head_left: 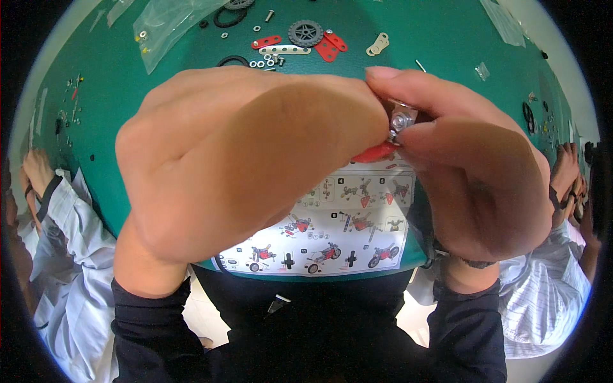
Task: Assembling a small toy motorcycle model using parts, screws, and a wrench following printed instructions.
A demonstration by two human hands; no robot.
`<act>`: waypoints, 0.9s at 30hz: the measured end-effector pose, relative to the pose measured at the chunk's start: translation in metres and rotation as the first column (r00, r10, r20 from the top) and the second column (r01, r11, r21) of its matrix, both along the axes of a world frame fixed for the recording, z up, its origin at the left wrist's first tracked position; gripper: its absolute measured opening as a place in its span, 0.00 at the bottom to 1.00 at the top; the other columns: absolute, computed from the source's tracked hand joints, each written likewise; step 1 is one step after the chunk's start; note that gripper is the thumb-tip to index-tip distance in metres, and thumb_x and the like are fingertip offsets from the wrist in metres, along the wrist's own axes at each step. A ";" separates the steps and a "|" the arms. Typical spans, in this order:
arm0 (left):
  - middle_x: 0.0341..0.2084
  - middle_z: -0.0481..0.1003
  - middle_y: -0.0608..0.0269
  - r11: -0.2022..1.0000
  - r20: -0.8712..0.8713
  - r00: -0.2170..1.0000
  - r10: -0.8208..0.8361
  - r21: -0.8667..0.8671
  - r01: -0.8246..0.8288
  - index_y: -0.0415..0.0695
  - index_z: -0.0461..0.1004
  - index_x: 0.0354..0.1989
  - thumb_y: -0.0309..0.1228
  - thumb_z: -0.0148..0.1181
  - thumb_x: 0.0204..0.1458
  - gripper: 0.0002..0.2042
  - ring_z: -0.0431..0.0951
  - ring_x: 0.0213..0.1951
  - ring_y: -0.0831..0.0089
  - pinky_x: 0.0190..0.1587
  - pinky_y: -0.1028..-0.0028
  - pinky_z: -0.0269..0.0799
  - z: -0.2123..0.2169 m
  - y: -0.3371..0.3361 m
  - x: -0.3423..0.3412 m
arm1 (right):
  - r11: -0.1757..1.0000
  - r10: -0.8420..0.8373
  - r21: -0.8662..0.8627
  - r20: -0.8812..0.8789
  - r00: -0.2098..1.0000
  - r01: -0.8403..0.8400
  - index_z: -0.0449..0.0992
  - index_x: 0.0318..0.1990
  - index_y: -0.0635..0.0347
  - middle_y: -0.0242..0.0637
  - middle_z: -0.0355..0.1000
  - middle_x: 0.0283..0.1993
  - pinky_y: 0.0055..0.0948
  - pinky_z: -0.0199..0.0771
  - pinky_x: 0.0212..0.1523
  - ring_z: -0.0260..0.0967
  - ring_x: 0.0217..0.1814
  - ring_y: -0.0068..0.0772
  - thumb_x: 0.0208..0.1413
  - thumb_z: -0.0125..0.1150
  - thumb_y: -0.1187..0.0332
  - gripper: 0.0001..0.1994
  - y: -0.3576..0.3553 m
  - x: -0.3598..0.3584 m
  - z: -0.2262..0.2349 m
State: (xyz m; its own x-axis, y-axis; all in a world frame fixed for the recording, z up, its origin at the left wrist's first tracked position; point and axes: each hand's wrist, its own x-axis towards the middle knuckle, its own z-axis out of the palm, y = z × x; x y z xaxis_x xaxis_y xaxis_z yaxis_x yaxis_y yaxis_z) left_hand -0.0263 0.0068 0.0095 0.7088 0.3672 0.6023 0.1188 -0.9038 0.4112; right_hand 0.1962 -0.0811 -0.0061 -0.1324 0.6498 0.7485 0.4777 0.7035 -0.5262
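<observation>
Close to the camera, my left hand is closed, fingers curled round a small red toy-kit part whose edge shows under its fingertips. Opposite it, my right hand pinches the same small assembly between thumb and forefinger. A silvery metal bracket with a hex nut shows in the gap between the two hands, beside the red part. Most of the assembly is hidden by my fingers. Below my hands lies a white instruction sheet with drawings of a red toy motorbike being put together.
Beyond my hands on the green table lie a grey spoked wheel, red plates, a perforated metal strip, loose nuts and a clear plastic bag. Other people's hands show at both sides.
</observation>
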 end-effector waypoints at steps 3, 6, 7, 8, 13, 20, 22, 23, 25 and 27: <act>0.29 0.82 0.53 1.000 0.006 1.000 0.013 -0.018 -0.013 0.37 0.81 0.34 0.22 0.71 0.42 0.09 0.85 0.33 0.57 0.37 0.66 0.79 0.000 -0.001 -0.001 | 0.994 -0.001 -0.106 0.139 0.990 0.016 0.74 0.35 0.68 0.62 0.77 0.48 0.49 0.76 0.56 0.77 0.53 0.57 0.53 0.62 0.83 0.04 -0.003 0.004 0.018; 0.29 0.82 0.53 1.000 -0.007 1.000 0.003 -0.013 -0.003 0.37 0.81 0.34 0.23 0.71 0.42 0.09 0.85 0.32 0.57 0.36 0.67 0.79 -0.001 0.000 0.000 | 0.968 0.040 -0.252 0.192 0.981 0.010 0.74 0.35 0.68 0.63 0.77 0.49 0.50 0.75 0.58 0.77 0.53 0.57 0.53 0.62 0.82 0.04 -0.004 0.004 0.024; 0.29 0.82 0.53 1.000 -0.008 1.000 0.004 -0.024 -0.004 0.37 0.81 0.34 0.23 0.71 0.43 0.09 0.85 0.32 0.57 0.36 0.67 0.78 0.000 0.000 -0.001 | 0.974 0.036 -0.227 0.112 0.993 -0.010 0.74 0.35 0.67 0.63 0.76 0.49 0.51 0.75 0.58 0.77 0.54 0.57 0.53 0.62 0.82 0.04 -0.005 0.001 0.018; 0.29 0.82 0.53 0.999 -0.008 1.000 0.005 -0.034 -0.005 0.37 0.81 0.33 0.24 0.71 0.43 0.09 0.84 0.31 0.57 0.36 0.67 0.78 0.000 0.000 0.000 | 0.980 0.034 -0.198 0.032 0.999 -0.027 0.74 0.35 0.67 0.63 0.76 0.49 0.51 0.75 0.58 0.77 0.54 0.57 0.53 0.61 0.82 0.04 -0.005 0.000 0.014; 0.29 0.82 0.54 0.993 -0.010 1.000 0.019 -0.116 -0.020 0.38 0.82 0.33 0.25 0.70 0.44 0.08 0.84 0.31 0.57 0.36 0.67 0.78 0.002 -0.004 0.002 | 0.945 0.028 -0.321 0.277 0.960 0.065 0.74 0.37 0.68 0.63 0.76 0.50 0.52 0.74 0.59 0.76 0.55 0.57 0.52 0.62 0.82 0.06 -0.004 -0.003 0.045; 0.31 0.83 0.53 0.986 0.064 0.998 0.027 -0.166 -0.016 0.40 0.82 0.33 0.22 0.68 0.44 0.06 0.84 0.32 0.57 0.36 0.67 0.77 0.001 -0.008 0.009 | 0.996 0.056 -0.076 -0.008 0.998 -0.056 0.74 0.40 0.70 0.63 0.76 0.49 0.51 0.75 0.58 0.76 0.54 0.58 0.53 0.62 0.83 0.08 -0.002 0.007 -0.004; 0.31 0.83 0.52 0.987 0.054 0.998 0.028 -0.159 -0.019 0.41 0.82 0.33 0.22 0.68 0.44 0.07 0.84 0.32 0.57 0.36 0.67 0.77 0.000 -0.007 0.007 | 0.996 0.083 -0.031 -0.053 0.995 -0.085 0.74 0.41 0.70 0.63 0.76 0.49 0.51 0.75 0.58 0.77 0.53 0.58 0.53 0.62 0.83 0.08 0.002 0.008 -0.013; 0.32 0.83 0.52 0.988 0.043 0.999 0.029 -0.152 -0.022 0.42 0.82 0.33 0.22 0.68 0.44 0.07 0.84 0.32 0.57 0.36 0.67 0.77 0.000 -0.007 0.006 | 0.994 0.113 0.014 -0.097 0.989 -0.112 0.74 0.41 0.71 0.63 0.76 0.48 0.51 0.75 0.58 0.77 0.53 0.58 0.53 0.62 0.83 0.08 0.004 0.008 -0.014; 0.33 0.83 0.53 0.989 0.017 0.999 0.041 -0.140 -0.038 0.42 0.82 0.33 0.22 0.68 0.44 0.07 0.84 0.33 0.57 0.37 0.67 0.77 0.000 -0.006 0.003 | 0.992 0.069 -0.105 0.022 0.997 -0.066 0.74 0.40 0.71 0.63 0.76 0.48 0.51 0.75 0.58 0.77 0.53 0.58 0.52 0.62 0.83 0.08 -0.003 0.014 0.003; 0.33 0.83 0.53 0.990 -0.009 0.999 0.046 -0.130 -0.047 0.43 0.82 0.33 0.22 0.68 0.44 0.07 0.84 0.34 0.56 0.37 0.66 0.77 0.003 -0.007 0.001 | 0.976 0.032 -0.217 0.145 0.989 0.000 0.74 0.39 0.71 0.63 0.76 0.48 0.51 0.75 0.58 0.77 0.53 0.58 0.52 0.62 0.83 0.07 -0.008 0.015 0.019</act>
